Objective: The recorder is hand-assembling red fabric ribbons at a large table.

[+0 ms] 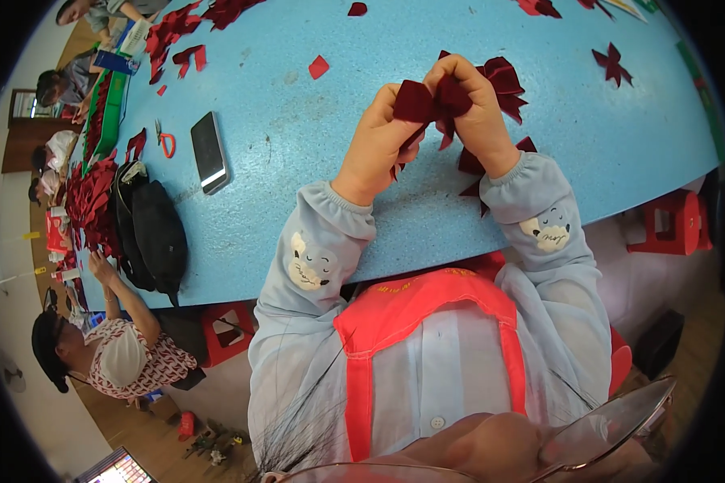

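Note:
Between my two hands, above the blue table, is a dark red velvet bow (433,103). My left hand (376,146) is closed on the bow's left loop, with its thumb and fingers pinching near the middle. My right hand (477,113) grips the right loop, its fingers curled over the top. The bow's short tails hang down between the hands. Right behind my right hand lie more dark red bows (503,84) on the table. Another bow (471,165) is partly hidden under my right wrist.
A phone (209,153), orange-handled snips (167,145) and a black bag (155,229) lie to the left on the blue table (298,153). Red fabric pieces (95,205) are heaped beyond the bag. A single bow (612,64) lies far right. Other people sit along the left; red stools (670,221) stand nearby.

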{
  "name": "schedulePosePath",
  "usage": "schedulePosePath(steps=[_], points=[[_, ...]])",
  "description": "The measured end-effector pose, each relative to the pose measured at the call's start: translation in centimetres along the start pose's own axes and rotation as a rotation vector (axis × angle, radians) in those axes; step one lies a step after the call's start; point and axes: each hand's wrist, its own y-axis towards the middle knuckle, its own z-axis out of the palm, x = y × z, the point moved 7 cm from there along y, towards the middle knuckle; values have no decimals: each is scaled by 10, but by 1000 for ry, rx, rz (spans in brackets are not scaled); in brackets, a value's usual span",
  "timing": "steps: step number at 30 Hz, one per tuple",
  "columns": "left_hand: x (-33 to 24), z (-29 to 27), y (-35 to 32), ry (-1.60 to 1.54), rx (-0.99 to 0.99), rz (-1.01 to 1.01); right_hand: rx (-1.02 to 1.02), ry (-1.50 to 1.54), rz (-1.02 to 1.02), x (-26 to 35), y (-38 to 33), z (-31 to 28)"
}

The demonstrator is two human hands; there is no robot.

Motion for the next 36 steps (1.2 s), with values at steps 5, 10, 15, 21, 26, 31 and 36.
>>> schedulePosePath(steps=[5, 10, 15, 21, 26, 31, 36], points=[[4, 4, 4, -63, -9, -24, 31, -245, -289, 2, 2, -6], [6, 4, 7, 52, -47, -70, 50, -618, -315, 13, 2, -7], [4, 4, 12, 121, -54, 5, 24, -1001, -472, 27, 2, -6], [9, -2, 13, 69, -220, 66, -77, -1035, -581, 48, -3, 0], [10, -3, 15, 3, -284, 90, -173, -883, -424, 28, 0, -15], [12, -5, 15, 30, -329, 96, -161, -923, -369, 19, 4, -14], [15, -5, 14, -15, -379, 108, -235, -842, -1074, 47, -11, -4]])
